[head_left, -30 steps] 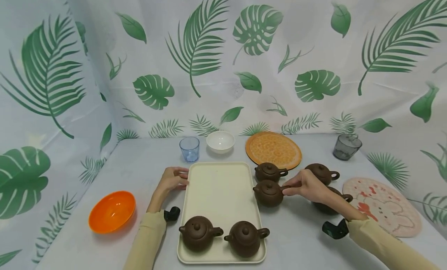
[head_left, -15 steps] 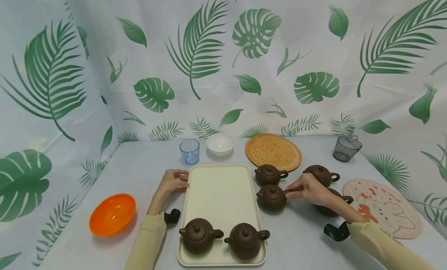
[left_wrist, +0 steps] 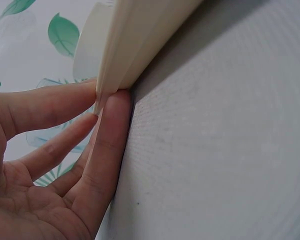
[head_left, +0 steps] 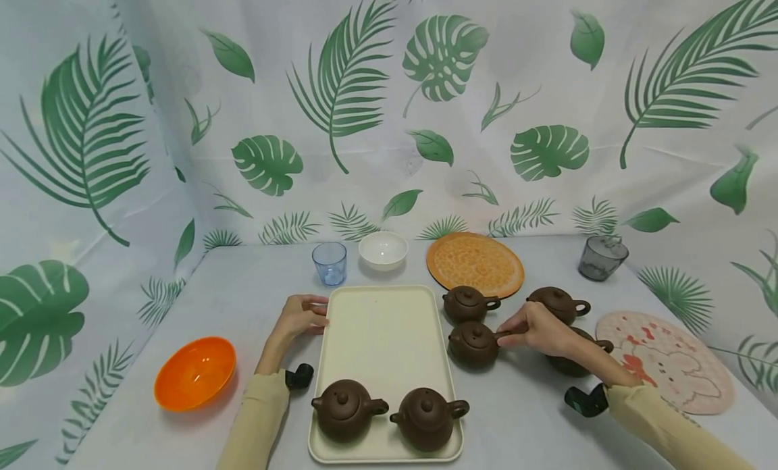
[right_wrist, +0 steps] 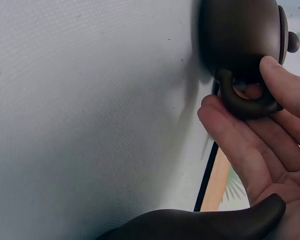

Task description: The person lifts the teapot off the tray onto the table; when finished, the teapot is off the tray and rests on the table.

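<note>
Brown clay teapot (head_left: 473,344) stands on the table (head_left: 243,308) just beside the right long edge of a cream tray (head_left: 383,335), spout toward the tray, handle pointing right. The right hand (head_left: 537,329) pinches that handle. The left hand (head_left: 299,316) pinches the tray's left rim between its fingers (left_wrist: 65,105). The tray's far half lies bare; two teapots (head_left: 385,410) sit at its near end.
</note>
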Demonstrator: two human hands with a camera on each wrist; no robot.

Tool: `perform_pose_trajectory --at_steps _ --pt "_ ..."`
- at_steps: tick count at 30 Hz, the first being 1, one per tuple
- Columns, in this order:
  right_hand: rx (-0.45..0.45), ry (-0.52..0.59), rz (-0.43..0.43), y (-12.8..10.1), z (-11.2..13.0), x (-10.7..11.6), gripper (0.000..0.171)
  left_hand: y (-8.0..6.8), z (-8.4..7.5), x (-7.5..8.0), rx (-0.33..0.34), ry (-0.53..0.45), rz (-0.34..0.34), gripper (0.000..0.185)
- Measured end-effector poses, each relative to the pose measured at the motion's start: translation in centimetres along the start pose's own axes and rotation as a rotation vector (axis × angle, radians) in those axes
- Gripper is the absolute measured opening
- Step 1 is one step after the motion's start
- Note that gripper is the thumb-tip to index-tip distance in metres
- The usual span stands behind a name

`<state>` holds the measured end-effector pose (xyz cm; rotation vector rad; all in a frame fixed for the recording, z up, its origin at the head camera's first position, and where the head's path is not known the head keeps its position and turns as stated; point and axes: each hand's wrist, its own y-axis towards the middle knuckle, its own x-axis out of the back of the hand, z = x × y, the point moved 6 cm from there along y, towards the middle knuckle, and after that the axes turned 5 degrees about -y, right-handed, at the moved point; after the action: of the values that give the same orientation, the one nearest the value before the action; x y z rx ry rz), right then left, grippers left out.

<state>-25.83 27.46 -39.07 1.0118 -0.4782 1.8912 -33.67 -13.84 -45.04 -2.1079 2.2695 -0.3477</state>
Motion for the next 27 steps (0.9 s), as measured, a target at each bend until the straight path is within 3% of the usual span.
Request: perform_pose_trajectory --at_steps 5,11,17,21,27 --pt "-0.018 -0.018 -0.003 0.2 0.0 0.2 0.018 -0.1 -0.1 0.0 -0.005 0.003 0.003 0.048" --pt "-0.061 -0.059 -0.07 0.6 0.7 0.9 0.017 -0.2 -0.2 0.0 -0.008 -0.006 0.019 0.049" --pt "-0.108 0.035 -0.164 0.5 3.5 1.6 0.023 -0.2 -0.1 -0.1 0.001 -0.006 0.02 0.048" --pt "-0.064 0.121 -0.13 0.5 5.9 0.7 0.022 -0.2 -0.2 0.0 0.002 -0.009 0.014 0.048" --pt "0.041 0.165 -0.072 -0.1 8.4 -1.7 0.022 -0.2 -0.1 0.0 0.0 -0.001 0.019 0.048"
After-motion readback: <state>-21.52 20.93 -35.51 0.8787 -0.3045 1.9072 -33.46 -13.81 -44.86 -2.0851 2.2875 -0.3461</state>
